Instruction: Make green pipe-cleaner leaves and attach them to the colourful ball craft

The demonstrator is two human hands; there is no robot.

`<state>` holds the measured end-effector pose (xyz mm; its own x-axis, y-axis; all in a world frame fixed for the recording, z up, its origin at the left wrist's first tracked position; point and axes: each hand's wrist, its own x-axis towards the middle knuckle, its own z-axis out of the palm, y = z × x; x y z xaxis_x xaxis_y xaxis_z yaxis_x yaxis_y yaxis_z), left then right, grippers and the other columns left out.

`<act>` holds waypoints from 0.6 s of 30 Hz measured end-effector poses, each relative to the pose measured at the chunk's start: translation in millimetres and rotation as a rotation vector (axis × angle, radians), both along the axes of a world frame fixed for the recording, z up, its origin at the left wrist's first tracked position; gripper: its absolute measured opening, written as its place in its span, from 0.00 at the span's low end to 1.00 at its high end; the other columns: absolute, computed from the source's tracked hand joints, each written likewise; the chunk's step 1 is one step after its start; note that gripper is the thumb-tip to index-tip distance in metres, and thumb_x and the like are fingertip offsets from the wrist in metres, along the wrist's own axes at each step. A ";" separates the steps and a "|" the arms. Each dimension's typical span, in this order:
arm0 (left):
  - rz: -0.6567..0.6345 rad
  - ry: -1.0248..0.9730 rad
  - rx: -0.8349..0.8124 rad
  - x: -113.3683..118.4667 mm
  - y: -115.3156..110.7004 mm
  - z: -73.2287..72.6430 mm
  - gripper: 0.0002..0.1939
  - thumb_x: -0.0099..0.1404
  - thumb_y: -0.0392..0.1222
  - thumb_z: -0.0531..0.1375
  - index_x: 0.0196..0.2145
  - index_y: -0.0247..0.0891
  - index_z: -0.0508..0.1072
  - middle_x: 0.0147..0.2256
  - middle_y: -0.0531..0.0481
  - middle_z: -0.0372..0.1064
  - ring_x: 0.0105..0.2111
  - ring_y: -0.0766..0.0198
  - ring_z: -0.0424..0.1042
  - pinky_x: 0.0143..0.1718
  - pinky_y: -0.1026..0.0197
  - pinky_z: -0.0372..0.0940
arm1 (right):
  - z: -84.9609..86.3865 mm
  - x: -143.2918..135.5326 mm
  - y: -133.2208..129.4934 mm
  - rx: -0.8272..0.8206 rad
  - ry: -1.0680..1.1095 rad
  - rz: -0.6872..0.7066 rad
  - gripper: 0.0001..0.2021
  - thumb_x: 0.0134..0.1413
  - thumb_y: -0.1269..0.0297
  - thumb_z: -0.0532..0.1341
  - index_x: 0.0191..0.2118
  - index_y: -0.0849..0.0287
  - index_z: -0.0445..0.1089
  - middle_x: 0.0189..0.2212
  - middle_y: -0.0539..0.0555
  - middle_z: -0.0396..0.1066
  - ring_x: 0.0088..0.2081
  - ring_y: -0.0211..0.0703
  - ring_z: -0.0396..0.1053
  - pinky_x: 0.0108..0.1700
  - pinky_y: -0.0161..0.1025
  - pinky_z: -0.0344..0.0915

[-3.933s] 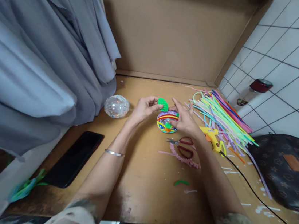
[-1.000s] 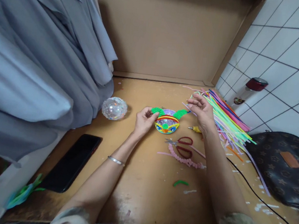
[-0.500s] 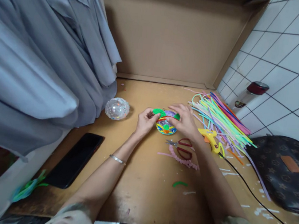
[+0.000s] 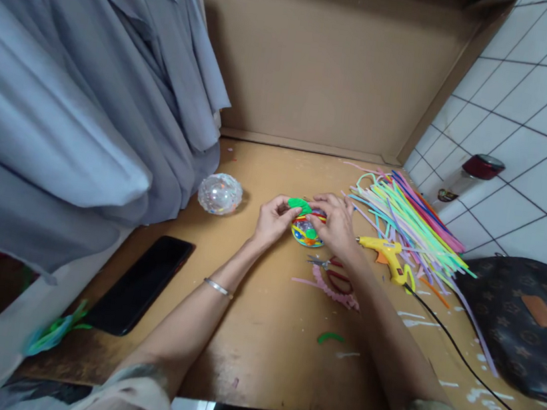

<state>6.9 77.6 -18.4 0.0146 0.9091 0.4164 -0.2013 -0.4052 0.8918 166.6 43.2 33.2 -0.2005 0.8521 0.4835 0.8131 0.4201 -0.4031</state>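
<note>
A small round object with red, yellow, blue and green decorations (image 4: 308, 232) sits on the table between my hands. At its upper left, my left hand (image 4: 273, 220) pinches a green fuzzy piece (image 4: 299, 205) between thumb and fingers. My right hand (image 4: 334, 223) is bent over the object's right side, thumb and fingertips at the green piece and the object's top; the fingers partly cover it. Red-handled scissors (image 4: 337, 275) and a curled pink strip (image 4: 336, 298) lie just below, partly behind my right forearm.
A clear faceted ball (image 4: 220, 194) and a black phone (image 4: 140, 285) are on the left. Colourful pipe cleaners (image 4: 413, 217), a yellow glue gun (image 4: 388, 252) with its cord, a bottle (image 4: 469, 177) and a dark bag (image 4: 525, 319) are on the right. A green scrap (image 4: 330, 337) lies in front.
The fingers of my right hand have moved in closer to my left hand over the object. The whole view has shifted slightly.
</note>
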 end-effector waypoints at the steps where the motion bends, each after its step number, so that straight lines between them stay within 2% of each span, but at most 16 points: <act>1: -0.003 0.001 0.000 -0.3 -0.2 0.2 0.20 0.52 0.55 0.72 0.30 0.36 0.74 0.28 0.51 0.76 0.28 0.66 0.73 0.34 0.61 0.69 | 0.1 -0.1 0.2 -0.002 -0.001 -0.003 0.10 0.58 0.64 0.61 0.42 0.52 0.79 0.51 0.59 0.75 0.56 0.58 0.68 0.67 0.69 0.46; 18: 0.005 0.008 0.010 0.2 1.5 -3.0 0.19 0.53 0.54 0.71 0.31 0.36 0.75 0.28 0.51 0.75 0.27 0.66 0.71 0.32 0.63 0.68 | 7.2 -0.2 -2.5 -0.066 -0.045 -0.021 0.11 0.59 0.62 0.61 0.44 0.53 0.80 0.52 0.60 0.75 0.57 0.59 0.68 0.68 0.68 0.44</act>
